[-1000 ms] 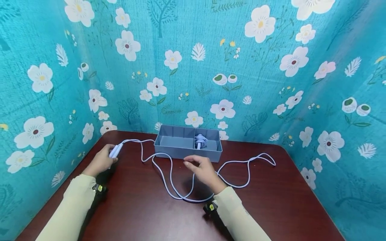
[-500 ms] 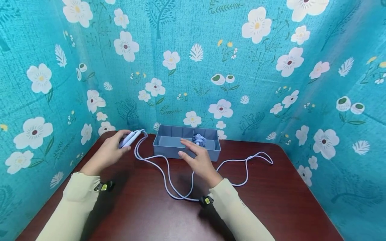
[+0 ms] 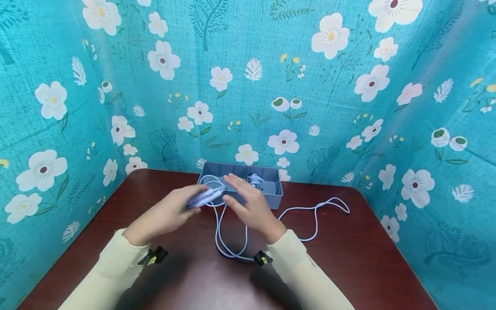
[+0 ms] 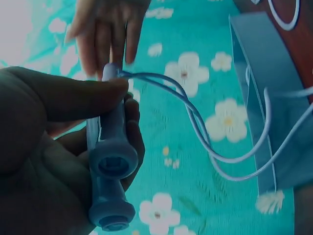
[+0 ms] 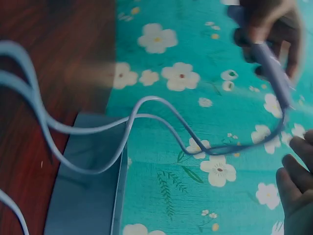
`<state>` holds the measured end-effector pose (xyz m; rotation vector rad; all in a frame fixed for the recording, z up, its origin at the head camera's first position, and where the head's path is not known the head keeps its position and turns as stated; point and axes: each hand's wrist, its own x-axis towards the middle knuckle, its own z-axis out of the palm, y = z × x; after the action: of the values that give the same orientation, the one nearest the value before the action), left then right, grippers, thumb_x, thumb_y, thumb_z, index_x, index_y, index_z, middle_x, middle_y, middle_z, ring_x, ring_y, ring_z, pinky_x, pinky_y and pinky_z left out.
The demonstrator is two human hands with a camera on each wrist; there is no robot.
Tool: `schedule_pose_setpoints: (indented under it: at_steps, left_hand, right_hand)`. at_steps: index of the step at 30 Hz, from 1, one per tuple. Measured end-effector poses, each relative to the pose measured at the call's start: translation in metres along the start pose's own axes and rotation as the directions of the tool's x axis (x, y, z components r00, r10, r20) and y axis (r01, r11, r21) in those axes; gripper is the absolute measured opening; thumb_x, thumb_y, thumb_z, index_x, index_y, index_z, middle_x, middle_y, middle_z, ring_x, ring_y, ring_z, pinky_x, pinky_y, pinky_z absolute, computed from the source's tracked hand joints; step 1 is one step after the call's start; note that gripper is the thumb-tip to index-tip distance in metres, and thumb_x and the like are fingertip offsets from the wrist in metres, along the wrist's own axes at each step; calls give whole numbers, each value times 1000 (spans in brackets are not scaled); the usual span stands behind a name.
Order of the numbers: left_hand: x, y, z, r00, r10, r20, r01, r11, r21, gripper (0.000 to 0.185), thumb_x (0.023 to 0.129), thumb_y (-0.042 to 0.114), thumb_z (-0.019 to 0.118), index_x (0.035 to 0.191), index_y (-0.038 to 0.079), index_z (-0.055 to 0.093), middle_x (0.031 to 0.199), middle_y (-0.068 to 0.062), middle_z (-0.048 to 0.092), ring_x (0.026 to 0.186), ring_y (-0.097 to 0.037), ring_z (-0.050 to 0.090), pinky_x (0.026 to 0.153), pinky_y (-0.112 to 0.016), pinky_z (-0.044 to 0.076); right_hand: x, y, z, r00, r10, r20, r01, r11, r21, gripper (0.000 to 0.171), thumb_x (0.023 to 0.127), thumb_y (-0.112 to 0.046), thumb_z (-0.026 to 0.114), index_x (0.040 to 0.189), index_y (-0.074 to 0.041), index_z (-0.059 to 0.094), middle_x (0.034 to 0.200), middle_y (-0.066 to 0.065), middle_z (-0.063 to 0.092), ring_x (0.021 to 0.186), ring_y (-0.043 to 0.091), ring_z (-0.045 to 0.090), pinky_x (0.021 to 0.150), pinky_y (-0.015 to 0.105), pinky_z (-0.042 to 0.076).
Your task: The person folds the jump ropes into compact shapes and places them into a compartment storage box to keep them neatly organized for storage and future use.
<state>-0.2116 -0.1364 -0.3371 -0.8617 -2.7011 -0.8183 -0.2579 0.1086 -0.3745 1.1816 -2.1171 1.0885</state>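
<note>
My left hand point(image 3: 170, 213) grips the two pale blue handles point(image 3: 202, 198) of a skipping rope side by side point(image 4: 111, 152), thumb pressed over them. Its cord point(image 3: 315, 215) leaves the handle tips, loops over the dark red table point(image 3: 348, 267) and trails off to the right. My right hand point(image 3: 242, 200) hovers just right of the handle tips with straight fingers point(image 4: 105, 29), holding nothing. Both hands are in front of a grey two-part box point(image 3: 276, 196). A second coiled rope point(image 3: 255, 181) lies in the box's right compartment.
Turquoise flowered cloth point(image 3: 329, 86) walls the table in at the back and on both sides. The box stands against the back wall. Cord loops point(image 3: 230, 247) lie between my forearms and to the right of the box.
My left hand has carried the handles from the table's left side to the middle, in front of the box. The cord was dragged inward. My right hand rose and stayed close to the box.
</note>
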Motion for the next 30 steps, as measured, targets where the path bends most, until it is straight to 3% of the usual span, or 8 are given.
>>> schedule_pose_setpoints:
  at_steps: [4,8,11,14,15,23,30]
  left_hand:
    - [-2,10,7,995,71,76,-71,997,-2,55,82,-2,74,132,11,56,120,-4,61,102,-19,59,89,-43,50]
    - [-4,14,9,990,80,115,-79,997,-14,56,80,-5,74,128,18,58,118,2,62,101,-16,58,88,-42,50]
    - [-3,14,11,987,81,137,-77,996,-38,55,80,-5,74,127,19,60,115,4,62,98,-14,58,87,-40,51]
    - [-4,12,13,984,89,157,-80,995,-64,53,80,-4,74,126,18,60,114,5,62,97,-13,58,86,-38,51]
    - [-4,10,15,983,85,163,-74,995,-71,52,80,-3,75,126,18,60,114,6,62,96,-13,58,86,-37,51]
    - [-11,1,15,973,-8,232,27,997,-77,40,81,10,79,117,19,65,98,14,61,84,-9,56,75,-30,50]
    - [-14,-4,14,940,-5,342,37,996,-85,32,85,12,74,112,22,59,90,14,57,81,-10,55,72,-31,49]
  right_hand:
    - [-1,0,7,990,-91,105,105,986,-132,47,101,-40,49,130,-6,62,131,7,60,128,21,50,109,37,31]
    - [-5,1,11,977,-148,152,171,974,-147,37,102,-35,48,108,-7,72,106,5,71,108,16,63,110,38,30]
    - [-8,0,12,972,-130,195,146,986,-75,33,102,-33,48,92,-12,71,78,-5,65,76,6,62,89,24,48]
    - [-11,-2,12,966,-86,243,89,996,-4,29,102,-30,49,85,-14,66,64,-10,50,59,1,47,58,15,42]
    - [-12,-2,11,965,-68,255,66,998,13,28,102,-30,49,85,-15,65,62,-11,47,57,1,43,52,16,38]
    - [-11,-6,1,958,-49,284,17,993,113,21,98,-22,57,100,-11,75,82,-10,67,68,1,53,59,17,46]
    - [-11,-5,4,957,-69,281,32,990,134,17,97,-19,60,101,-10,74,88,-7,69,74,2,55,64,17,48]
